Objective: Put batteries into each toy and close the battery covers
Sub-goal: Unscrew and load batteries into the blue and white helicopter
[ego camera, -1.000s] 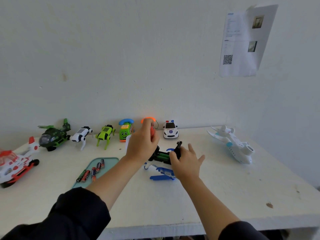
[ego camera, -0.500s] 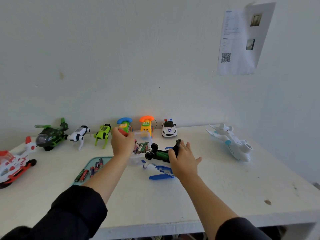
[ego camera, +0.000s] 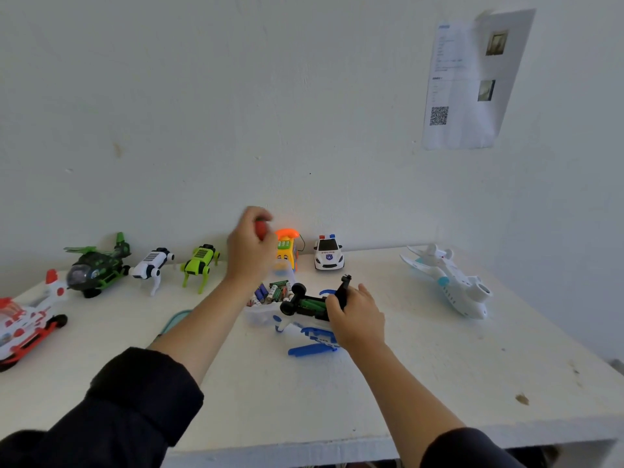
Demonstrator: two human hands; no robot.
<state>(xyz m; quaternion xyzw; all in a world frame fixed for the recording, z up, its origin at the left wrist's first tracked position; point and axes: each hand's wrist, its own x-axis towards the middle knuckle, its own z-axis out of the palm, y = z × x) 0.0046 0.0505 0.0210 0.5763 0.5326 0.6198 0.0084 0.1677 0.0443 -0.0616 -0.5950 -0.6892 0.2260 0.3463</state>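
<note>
The right hand (ego camera: 354,315) grips an upturned blue-and-white toy (ego camera: 305,310) lying mid-worktop (ego camera: 422,383), green batteries (ego camera: 312,304) showing in its open bay. The left hand (ego camera: 250,249) is raised above a clear box (ego camera: 266,298) of spare batteries, fingers curled round a red-handled tool (ego camera: 260,228). More toys stand along the wall.

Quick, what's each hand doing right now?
Left hand: raised, fingers curled round something red; what it is cannot be told.
Right hand: gripping the upturned helicopter on the table.
</note>
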